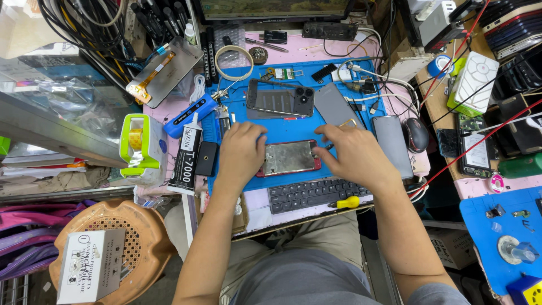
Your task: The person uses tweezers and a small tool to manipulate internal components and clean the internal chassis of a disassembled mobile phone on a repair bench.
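Working over a blue mat (pixel 293 130) on a crowded pink-topped bench (pixel 339 45), a person pressed both bare hands to an opened red-framed phone (pixel 289 157) that lay flat near the mat's front edge, its metal inner plate facing up. The left hand (pixel 241 151) covered the phone's left end, fingers curled down and clamped on that edge. The right hand (pixel 351 151) rested at the phone's right end, fingertips bunched together at the upper right corner; whether they pinched a small tool or only touched the frame could not be told from this angle.

Just behind the phone, toward the mat's back edge, lay a dark phone back with a camera cluster (pixel 279 98) and, beside it, a grey panel (pixel 335 105). Another grey slab-shaped phone (pixel 392 144) sat at the mat's right edge, with a black mouse (pixel 416 134) close beside it. A black keyboard (pixel 313 194) ran along the bench's front edge, a yellow-handled screwdriver (pixel 345 202) lying on its right end. Off the mat's left edge stood a black-and-white glue tube (pixel 185 155), a small black block (pixel 206 158), a blue handled tool (pixel 189 115) and a green-and-white tape dispenser (pixel 139 148). A roll of tape (pixel 233 62) lay near the mat's back left corner.
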